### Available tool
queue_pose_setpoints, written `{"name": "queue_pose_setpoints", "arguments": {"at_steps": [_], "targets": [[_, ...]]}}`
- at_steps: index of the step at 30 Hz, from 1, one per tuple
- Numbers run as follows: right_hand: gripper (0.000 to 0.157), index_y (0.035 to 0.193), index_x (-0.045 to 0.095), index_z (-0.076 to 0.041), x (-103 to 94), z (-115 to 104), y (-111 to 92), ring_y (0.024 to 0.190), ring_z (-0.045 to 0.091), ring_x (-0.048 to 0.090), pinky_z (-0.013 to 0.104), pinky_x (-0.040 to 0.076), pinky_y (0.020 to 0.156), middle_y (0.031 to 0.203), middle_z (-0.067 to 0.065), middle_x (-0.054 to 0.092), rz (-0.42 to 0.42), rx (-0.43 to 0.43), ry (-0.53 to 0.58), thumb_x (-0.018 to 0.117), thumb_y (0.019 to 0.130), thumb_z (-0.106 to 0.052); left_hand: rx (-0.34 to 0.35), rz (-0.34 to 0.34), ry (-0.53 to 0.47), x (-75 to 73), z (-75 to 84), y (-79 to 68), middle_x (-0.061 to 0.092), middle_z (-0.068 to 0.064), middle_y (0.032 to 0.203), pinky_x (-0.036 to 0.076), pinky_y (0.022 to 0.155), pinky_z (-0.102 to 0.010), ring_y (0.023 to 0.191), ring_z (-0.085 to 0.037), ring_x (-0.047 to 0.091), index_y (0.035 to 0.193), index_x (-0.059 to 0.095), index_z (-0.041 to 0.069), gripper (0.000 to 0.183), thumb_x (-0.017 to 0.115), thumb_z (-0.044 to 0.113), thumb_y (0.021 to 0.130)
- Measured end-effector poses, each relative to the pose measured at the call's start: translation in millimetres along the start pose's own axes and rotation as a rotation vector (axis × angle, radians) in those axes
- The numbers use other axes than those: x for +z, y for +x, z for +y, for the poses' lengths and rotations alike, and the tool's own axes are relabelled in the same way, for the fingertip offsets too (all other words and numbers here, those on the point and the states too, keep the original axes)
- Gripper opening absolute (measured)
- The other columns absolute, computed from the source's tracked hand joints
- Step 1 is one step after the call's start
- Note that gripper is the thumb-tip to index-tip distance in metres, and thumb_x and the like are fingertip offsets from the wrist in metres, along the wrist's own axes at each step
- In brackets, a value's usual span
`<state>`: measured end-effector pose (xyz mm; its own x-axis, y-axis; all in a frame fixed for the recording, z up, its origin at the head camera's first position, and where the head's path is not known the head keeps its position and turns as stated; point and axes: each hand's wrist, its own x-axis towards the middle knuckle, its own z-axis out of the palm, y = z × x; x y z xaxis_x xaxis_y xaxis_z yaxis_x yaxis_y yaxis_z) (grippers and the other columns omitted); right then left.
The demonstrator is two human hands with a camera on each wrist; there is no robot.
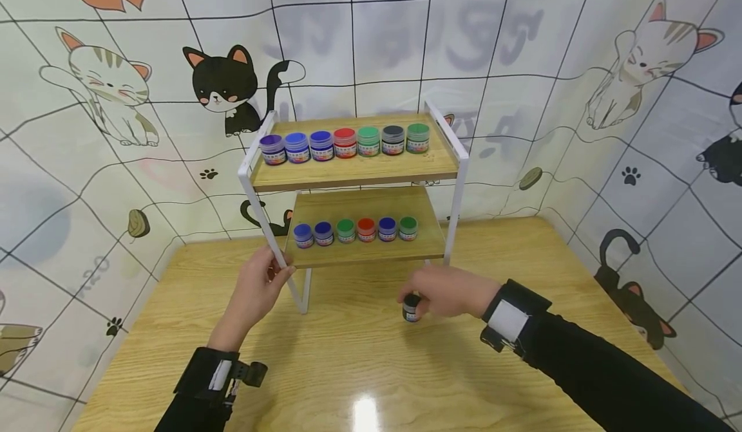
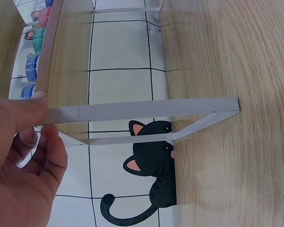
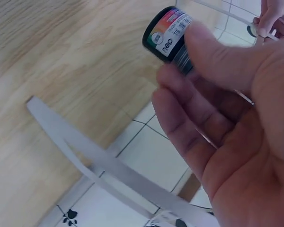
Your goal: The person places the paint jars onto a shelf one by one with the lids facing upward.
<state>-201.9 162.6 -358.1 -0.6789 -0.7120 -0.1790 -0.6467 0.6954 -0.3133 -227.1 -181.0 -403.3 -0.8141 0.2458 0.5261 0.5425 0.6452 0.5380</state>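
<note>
A two-tier wooden shelf rack with a white metal frame stands on the table. My left hand pinches the frame's left leg at the lower shelf's front corner, thumb on one side and curled fingers on the other. In front of the rack, towards its right side, my right hand holds a small black paint jar between thumb and fingers. The right wrist view shows that jar's colourful label. Whether its base touches the table cannot be told.
A row of paint jars, among them a red jar, lines the upper shelf. On the lower shelf stands another row, including a green jar. Behind the table hangs a white backdrop with cat drawings.
</note>
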Motion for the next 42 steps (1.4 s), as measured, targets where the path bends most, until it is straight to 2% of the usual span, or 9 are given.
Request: {"name": "queue_pose_setpoints", "arguments": {"at_steps": [5, 13, 22, 25, 32, 38, 42], "targets": [[0.031, 0.112, 0.07, -0.016, -6.3, -4.3, 4.3, 0.089, 0.008, 0.057, 0.03, 0.051, 0.08, 0.101, -0.005, 0.067, 0.021, 0.005, -0.052, 0.075, 0.081, -0.015, 0.004, 0.0, 0.001, 0.6, -0.8, 0.4, 0.051, -0.001, 0.077, 0.042, 0.055, -0.03, 0.066, -0.016, 0.046, 0.094, 0.057, 0.008, 0.015, 0.069, 0.004, 0.086], [0.029, 0.11, 0.07, -0.013, -25.9, -9.7, 9.7, 0.087, 0.011, 0.06, 0.031, 0.053, 0.078, 0.099, -0.001, 0.07, 0.05, -0.041, -0.124, 0.074, 0.082, -0.013, 0.013, 0.005, 0.001, 0.9, -1.4, 0.2, 0.051, -0.003, 0.077, 0.041, 0.056, -0.029, 0.067, -0.016, 0.045, 0.095, 0.058, 0.006, 0.013, 0.067, 0.002, 0.086], [0.033, 0.115, 0.068, -0.012, -64.0, -19.5, 11.5, 0.098, 0.014, 0.059, 0.033, 0.052, 0.085, 0.111, 0.002, 0.067, 0.054, -0.018, -0.109, 0.072, 0.083, -0.008, -0.001, 0.0, 0.003, 2.0, -3.0, 0.3, 0.05, -0.002, 0.077, 0.041, 0.056, -0.029, 0.067, -0.016, 0.045, 0.095, 0.057, 0.006, 0.014, 0.068, 0.004, 0.087], [0.033, 0.115, 0.068, -0.013, -77.3, -21.8, 12.9, 0.097, 0.014, 0.059, 0.034, 0.052, 0.084, 0.111, 0.002, 0.067, 0.065, 0.001, -0.121, 0.073, 0.082, -0.009, 0.005, 0.004, 0.001, 1.9, -3.2, 0.2, 0.051, -0.002, 0.077, 0.041, 0.056, -0.029, 0.067, -0.016, 0.045, 0.095, 0.057, 0.006, 0.014, 0.068, 0.003, 0.086], [0.034, 0.114, 0.069, -0.012, -98.7, -22.6, 19.7, 0.093, 0.017, 0.062, 0.036, 0.053, 0.082, 0.108, 0.005, 0.068, 0.128, 0.017, -0.232, 0.074, 0.08, -0.007, 0.019, 0.021, -0.003, 1.5, -3.7, -0.7, 0.052, -0.002, 0.077, 0.041, 0.055, -0.029, 0.067, -0.016, 0.046, 0.094, 0.057, 0.007, 0.015, 0.068, 0.002, 0.086], [0.034, 0.113, 0.069, -0.012, -109.6, -24.3, 24.1, 0.091, 0.018, 0.063, 0.038, 0.054, 0.081, 0.107, 0.006, 0.07, 0.176, 0.102, -0.346, 0.076, 0.08, -0.011, 0.026, 0.014, 0.002, 1.8, -3.9, -0.3, 0.051, -0.002, 0.078, 0.042, 0.055, -0.029, 0.067, -0.015, 0.046, 0.094, 0.056, 0.008, 0.016, 0.068, 0.003, 0.086], [0.022, 0.104, 0.071, -0.012, -112.8, -25.9, 24.8, 0.078, 0.016, 0.062, 0.037, 0.055, 0.072, 0.094, 0.004, 0.071, 0.213, 0.138, -0.461, 0.073, 0.082, -0.011, 0.02, 0.007, 0.003, 1.9, -3.7, 0.0, 0.051, -0.001, 0.078, 0.042, 0.055, -0.029, 0.067, -0.016, 0.046, 0.095, 0.056, 0.008, 0.016, 0.068, 0.003, 0.086]]}}
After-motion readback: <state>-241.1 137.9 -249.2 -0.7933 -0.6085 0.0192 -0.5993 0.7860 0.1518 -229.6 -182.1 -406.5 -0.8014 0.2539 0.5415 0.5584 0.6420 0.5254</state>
